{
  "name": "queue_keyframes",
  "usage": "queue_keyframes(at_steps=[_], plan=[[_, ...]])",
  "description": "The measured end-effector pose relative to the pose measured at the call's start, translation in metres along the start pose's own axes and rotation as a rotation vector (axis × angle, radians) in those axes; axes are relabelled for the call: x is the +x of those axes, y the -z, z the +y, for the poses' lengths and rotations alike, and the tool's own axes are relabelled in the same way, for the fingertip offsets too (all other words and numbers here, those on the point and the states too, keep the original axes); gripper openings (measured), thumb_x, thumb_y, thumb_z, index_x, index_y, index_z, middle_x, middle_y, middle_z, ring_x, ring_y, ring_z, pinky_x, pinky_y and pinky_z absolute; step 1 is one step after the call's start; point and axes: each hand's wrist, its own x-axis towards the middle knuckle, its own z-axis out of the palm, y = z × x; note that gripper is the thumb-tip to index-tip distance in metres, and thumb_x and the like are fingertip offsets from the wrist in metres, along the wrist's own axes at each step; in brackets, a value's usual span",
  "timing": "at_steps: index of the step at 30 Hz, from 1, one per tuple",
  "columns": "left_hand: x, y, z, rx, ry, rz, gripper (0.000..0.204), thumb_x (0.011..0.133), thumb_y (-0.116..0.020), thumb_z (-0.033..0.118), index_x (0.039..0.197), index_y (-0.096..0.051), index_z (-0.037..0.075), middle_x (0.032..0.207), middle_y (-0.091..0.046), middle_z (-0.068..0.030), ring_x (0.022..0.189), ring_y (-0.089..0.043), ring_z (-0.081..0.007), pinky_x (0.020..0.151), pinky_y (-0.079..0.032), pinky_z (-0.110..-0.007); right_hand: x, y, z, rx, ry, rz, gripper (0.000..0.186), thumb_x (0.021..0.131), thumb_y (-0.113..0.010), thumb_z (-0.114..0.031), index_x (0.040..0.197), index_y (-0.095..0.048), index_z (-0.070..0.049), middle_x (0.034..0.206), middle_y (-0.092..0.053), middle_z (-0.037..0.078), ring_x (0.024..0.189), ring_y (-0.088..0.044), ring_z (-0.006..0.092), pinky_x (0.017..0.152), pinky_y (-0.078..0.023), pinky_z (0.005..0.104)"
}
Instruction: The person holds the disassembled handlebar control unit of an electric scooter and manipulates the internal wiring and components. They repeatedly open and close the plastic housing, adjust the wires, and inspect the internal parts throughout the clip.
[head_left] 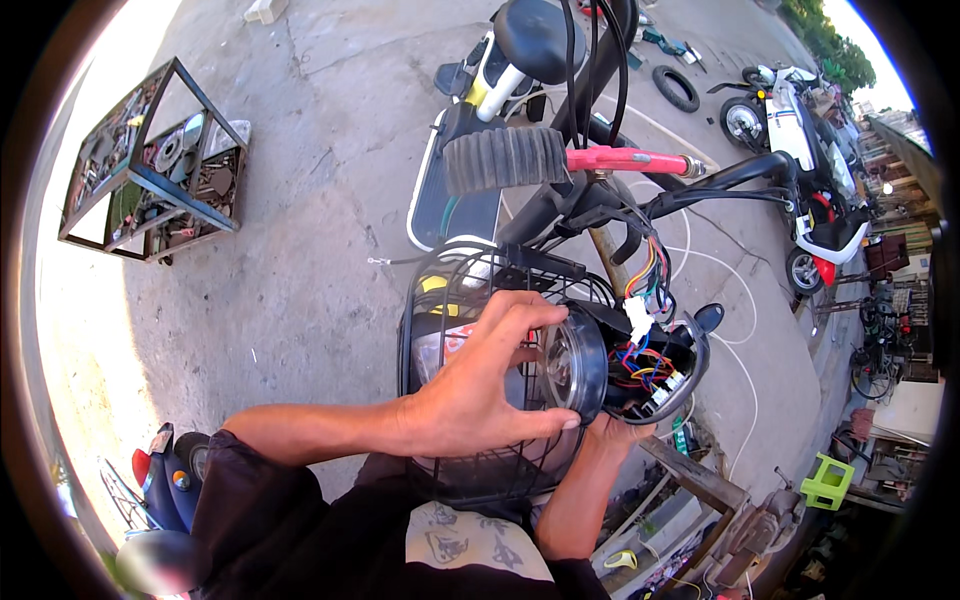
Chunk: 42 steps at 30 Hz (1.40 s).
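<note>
My left hand [480, 375] reaches across a black wire basket [408, 350]. Its thumb and fingers span the clear round front of a headlight [580, 365], gripping the rim. Behind the lens, a black headlight housing [697, 350] lies open, with coloured wires [640, 365] and white connectors [640, 318] bunched inside. Under the housing's near edge, my right hand [615, 432] is closed against it; most of its fingers are hidden. More wires run up from the housing towards the handlebar [720, 197] of an electric scooter. A red lever [630, 160] sits beside a ribbed dark grip [505, 160].
A metal-framed bin [150, 170] of parts and tools stands at far left. A loose tyre [676, 88] and a white scooter [795, 130] are at far right. A white hose [752, 290] snakes over the concrete. A green plastic stool [828, 481] and a metal frame [700, 480] stand at lower right.
</note>
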Motion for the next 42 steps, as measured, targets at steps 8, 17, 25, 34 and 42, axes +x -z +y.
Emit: queue_keyframes(at_steps=[8,17,25,34,42], plan=[[-0.001,-0.002,0.002,0.093,0.003,0.033,0.094,0.081,-0.098,0.012,0.157,-0.044,0.009,0.150,-0.039,-0.0129,0.140,-0.053,-0.0252,0.112,-0.059,-0.040,0.003,-0.008,0.001,-0.031,-0.007,0.139,0.093,0.081,-0.081,-0.031,0.164,-0.047,-0.005,0.154,-0.062,0.019,0.139,-0.064,0.0401,0.122,-0.050,0.0590],[0.001,-0.003,0.004,0.090,-0.001,0.030,0.087,0.084,-0.096,0.020,0.152,-0.044,0.004,0.147,-0.041,-0.0170,0.141,-0.049,-0.0311,0.110,-0.056,-0.042,0.008,-0.013,0.002,0.084,-0.019,0.075,0.091,0.077,-0.067,-0.012,0.165,-0.044,-0.002,0.154,-0.062,0.023,0.139,-0.065,0.0434,0.121,-0.053,0.0608],[0.001,-0.006,0.005,0.050,0.003,0.035,0.089,0.082,-0.096,0.012,0.154,-0.043,0.006,0.149,-0.039,-0.0125,0.140,-0.053,-0.0263,0.114,-0.058,-0.041,0.011,-0.014,0.004,0.026,0.001,0.046,0.085,0.080,-0.069,-0.017,0.162,-0.049,-0.002,0.156,-0.062,0.019,0.142,-0.062,0.0398,0.124,-0.048,0.0577],[0.000,-0.008,0.005,0.048,0.015,0.016,0.088,0.082,-0.095,0.010,0.153,-0.043,0.007,0.148,-0.038,-0.0100,0.151,-0.047,-0.0300,0.122,-0.054,-0.047,0.011,-0.022,0.006,0.087,-0.024,0.105,0.095,0.068,-0.065,-0.012,0.161,-0.050,-0.002,0.152,-0.065,0.017,0.140,-0.064,0.0399,0.124,-0.050,0.0567],[0.002,-0.010,0.002,0.009,0.043,0.023,0.090,0.083,-0.093,0.008,0.154,-0.038,0.008,0.148,-0.038,-0.0105,0.155,-0.045,-0.0316,0.124,-0.052,-0.048,0.011,-0.017,0.005,0.088,-0.039,0.073,0.098,0.064,-0.067,-0.011,0.160,-0.052,-0.003,0.152,-0.065,0.017,0.141,-0.063,0.0408,0.126,-0.046,0.0589]])
